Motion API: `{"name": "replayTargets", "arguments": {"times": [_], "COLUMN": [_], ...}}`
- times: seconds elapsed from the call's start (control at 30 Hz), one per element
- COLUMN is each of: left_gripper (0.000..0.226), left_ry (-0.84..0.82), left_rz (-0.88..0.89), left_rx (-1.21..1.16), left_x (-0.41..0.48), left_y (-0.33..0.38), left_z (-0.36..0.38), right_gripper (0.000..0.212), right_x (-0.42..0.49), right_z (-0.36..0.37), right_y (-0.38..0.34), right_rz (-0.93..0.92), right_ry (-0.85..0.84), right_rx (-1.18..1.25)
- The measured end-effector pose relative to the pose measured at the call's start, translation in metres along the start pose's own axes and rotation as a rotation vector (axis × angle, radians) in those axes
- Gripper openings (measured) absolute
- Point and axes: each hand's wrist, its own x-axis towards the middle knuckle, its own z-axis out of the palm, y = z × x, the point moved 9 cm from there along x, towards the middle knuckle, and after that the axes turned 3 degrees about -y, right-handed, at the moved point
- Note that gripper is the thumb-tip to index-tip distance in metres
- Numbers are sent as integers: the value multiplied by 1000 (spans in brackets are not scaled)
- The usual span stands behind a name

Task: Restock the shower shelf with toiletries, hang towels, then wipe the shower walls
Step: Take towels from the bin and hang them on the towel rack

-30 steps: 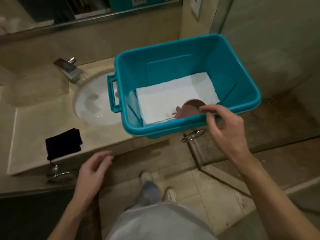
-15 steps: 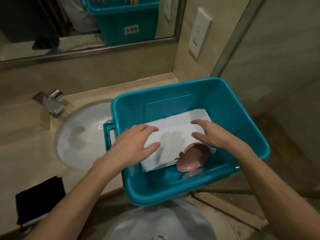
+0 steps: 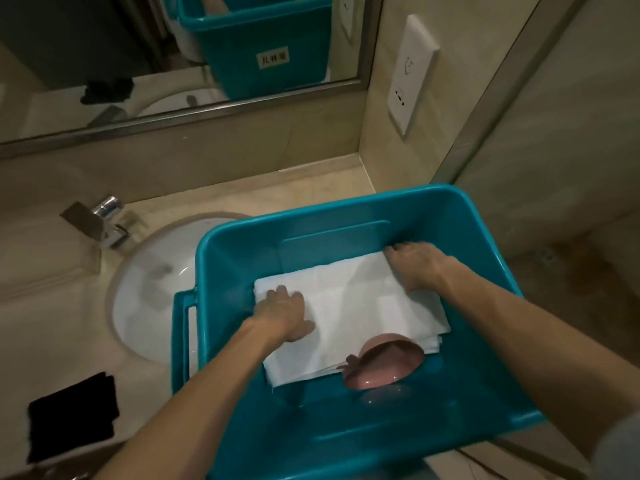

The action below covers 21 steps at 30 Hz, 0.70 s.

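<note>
Towel place: the folded white towel (image 3: 356,306) lies flat on the floor of the teal bin (image 3: 242,258), which stands on the table (image 3: 52,341) and partly over the sink (image 3: 152,289).
Towel and hands: both hands are inside the bin and on the towel, the left hand (image 3: 282,315) on its left part, the right hand (image 3: 419,268) at its far right corner.
Towel axis: the long side runs left to right, roughly along the bin's far wall, with the right end a little farther from the person. The folded layers show at the near edge.
Left hand: palm down on top of the towel, fingers reaching toward its far left corner, thumb spread to the right. I cannot tell whether the fingertips only press or hook the edge.
Right hand: palm down, fingers bent over the far right corner and gripping the towel there. The fingertips are hidden behind the edge.
Pink dish: a shiny pink dish (image 3: 384,365) sits at the towel's near right corner, touching it and partly on top of it, apart from both hands.
Table, left: a black cloth (image 3: 71,417) lies near the front edge.
Behind the sink: a metal faucet (image 3: 97,220).
Wall: a mirror (image 3: 104,46) reflects the bin, and a white socket (image 3: 410,74) is to its right.
</note>
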Motion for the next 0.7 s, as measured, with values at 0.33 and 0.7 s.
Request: {"name": "replayTargets", "arguments": {"times": [0.33,0.7], "left_gripper": [86,98], "left_ry": [384,249], "left_rz": [-368,-357], "left_rx": [-920,-964], "left_x": [7,22], "left_y": [-24,-27], "left_z": [26,38], "right_gripper": [73,81], "right_x": [30,22], "right_z": [25,18], "right_y": [10,11], "right_rz": [20,-7], "right_ry": [-87,-126], "right_rx": [-182,239]}}
